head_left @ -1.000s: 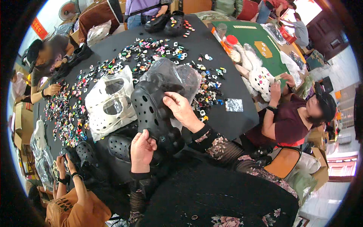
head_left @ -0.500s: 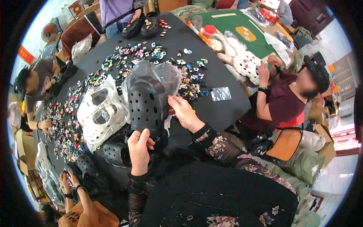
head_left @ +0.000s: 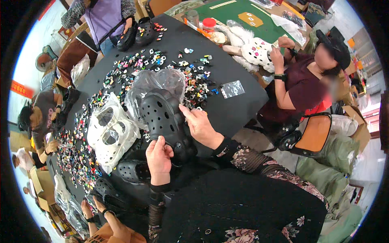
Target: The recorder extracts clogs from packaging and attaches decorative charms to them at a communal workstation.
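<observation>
In front of me a black clog (head_left: pixel 156 114) with round holes is held over the table, its toe pointing away. My left hand (head_left: pixel 159 157) is closed at its near left side, thumb and curled fingers pressed against it. At the clog's right edge, my right hand (head_left: pixel 202 128) is closed on the rim; some of its fingers are hidden. Just behind lies a clear plastic bag (head_left: pixel 172 77). To the left sits a pair of white clogs in clear plastic wrap (head_left: pixel 108 131). Another black clog (head_left: pixel 130 170) rests beside my left hand.
Many small colourful shoe charms (head_left: pixel 75 156) are spread over the black table (head_left: pixel 239 109). A small clear packet (head_left: pixel 233 89) lies at the right. Co-workers sit or stand around, one on the right holding a white clog (head_left: pixel 258 52). An orange-backed chair (head_left: pixel 314 133) stands at the right.
The black clog has tilted, its toe leaning left and its near end swinging right. Both hands have moved slightly right and stay on it. The whole view has shifted a little.
</observation>
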A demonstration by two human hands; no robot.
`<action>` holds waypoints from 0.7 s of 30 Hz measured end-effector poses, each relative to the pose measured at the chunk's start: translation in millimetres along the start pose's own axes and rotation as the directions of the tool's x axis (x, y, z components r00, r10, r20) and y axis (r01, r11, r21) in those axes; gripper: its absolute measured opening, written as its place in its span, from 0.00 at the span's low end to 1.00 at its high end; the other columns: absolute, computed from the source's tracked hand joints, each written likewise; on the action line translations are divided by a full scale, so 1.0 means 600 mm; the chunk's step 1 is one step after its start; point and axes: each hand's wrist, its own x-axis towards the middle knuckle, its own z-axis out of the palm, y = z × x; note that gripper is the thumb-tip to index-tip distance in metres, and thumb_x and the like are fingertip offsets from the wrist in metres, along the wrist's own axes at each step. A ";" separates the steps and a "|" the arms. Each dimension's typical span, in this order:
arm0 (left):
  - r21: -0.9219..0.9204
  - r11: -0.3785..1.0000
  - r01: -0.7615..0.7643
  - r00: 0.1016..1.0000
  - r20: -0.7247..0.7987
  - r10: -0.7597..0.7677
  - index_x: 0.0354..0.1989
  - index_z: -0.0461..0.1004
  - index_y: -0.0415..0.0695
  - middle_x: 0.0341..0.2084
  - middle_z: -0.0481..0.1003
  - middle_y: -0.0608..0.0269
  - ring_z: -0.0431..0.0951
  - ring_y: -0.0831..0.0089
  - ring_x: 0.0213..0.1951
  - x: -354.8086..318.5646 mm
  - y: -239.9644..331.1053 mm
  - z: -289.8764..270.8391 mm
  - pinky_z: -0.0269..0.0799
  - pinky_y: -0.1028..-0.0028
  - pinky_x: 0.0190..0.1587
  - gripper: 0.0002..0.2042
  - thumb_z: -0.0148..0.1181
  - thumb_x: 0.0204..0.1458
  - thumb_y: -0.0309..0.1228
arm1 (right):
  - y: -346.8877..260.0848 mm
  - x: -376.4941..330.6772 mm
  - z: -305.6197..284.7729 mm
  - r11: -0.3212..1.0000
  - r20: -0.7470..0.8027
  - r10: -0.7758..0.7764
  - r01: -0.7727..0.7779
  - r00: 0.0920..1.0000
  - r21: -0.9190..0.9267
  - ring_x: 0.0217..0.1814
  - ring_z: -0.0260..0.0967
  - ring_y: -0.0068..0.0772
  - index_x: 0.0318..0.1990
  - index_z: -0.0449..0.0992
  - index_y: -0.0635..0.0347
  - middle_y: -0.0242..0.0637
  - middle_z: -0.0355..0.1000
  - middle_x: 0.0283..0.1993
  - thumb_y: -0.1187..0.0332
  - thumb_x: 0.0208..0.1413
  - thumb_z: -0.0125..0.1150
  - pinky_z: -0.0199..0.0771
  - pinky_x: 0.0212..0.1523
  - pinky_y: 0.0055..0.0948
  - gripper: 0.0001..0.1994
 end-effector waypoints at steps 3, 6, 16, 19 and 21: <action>0.005 1.000 -0.023 1.000 0.002 0.023 0.24 0.68 0.44 0.14 0.64 0.70 0.67 0.77 0.16 0.000 -0.002 0.003 0.59 0.78 0.16 0.08 0.57 0.53 0.30 | 0.003 0.001 -0.002 0.998 0.036 0.025 -0.023 0.999 -0.067 0.31 0.64 0.45 0.59 0.63 0.59 0.42 0.67 0.29 0.77 0.50 0.49 0.59 0.33 0.39 0.24; 0.077 0.996 -0.049 0.999 0.003 0.049 0.21 0.67 0.45 0.13 0.63 0.70 0.67 0.77 0.15 -0.005 -0.003 -0.003 0.59 0.77 0.16 0.10 0.57 0.53 0.29 | 0.005 0.002 -0.005 0.998 0.069 0.053 -0.051 0.996 -0.037 0.31 0.64 0.46 0.58 0.63 0.59 0.42 0.68 0.30 0.77 0.51 0.49 0.60 0.32 0.41 0.24; 0.558 0.792 -0.250 0.968 0.133 0.211 0.18 0.65 0.41 0.11 0.66 0.65 0.68 0.75 0.15 -0.023 0.001 0.016 0.61 0.77 0.16 0.13 0.56 0.53 0.30 | 0.042 0.000 -0.005 0.701 0.422 0.421 -0.583 0.803 0.411 0.47 0.64 0.23 0.64 0.53 0.64 0.37 0.68 0.52 0.69 0.58 0.46 0.66 0.46 0.24 0.26; 0.791 0.176 -0.585 0.754 0.452 0.477 0.19 0.65 0.38 0.11 0.67 0.58 0.68 0.68 0.14 0.000 -0.016 -0.006 0.64 0.74 0.18 0.12 0.56 0.52 0.28 | 0.034 0.001 -0.013 0.470 0.631 0.465 -0.777 0.622 0.420 0.47 0.62 0.21 0.64 0.53 0.66 0.35 0.67 0.51 0.63 0.60 0.46 0.65 0.44 0.22 0.26; 0.763 -0.043 -0.645 0.641 0.571 0.513 0.20 0.65 0.38 0.15 0.67 0.54 0.70 0.59 0.17 -0.007 -0.013 0.009 0.68 0.69 0.21 0.10 0.56 0.51 0.28 | 0.043 -0.013 -0.003 0.326 0.639 0.393 -0.750 0.661 0.576 0.49 0.63 0.23 0.59 0.59 0.63 0.33 0.67 0.49 0.58 0.61 0.47 0.67 0.44 0.25 0.24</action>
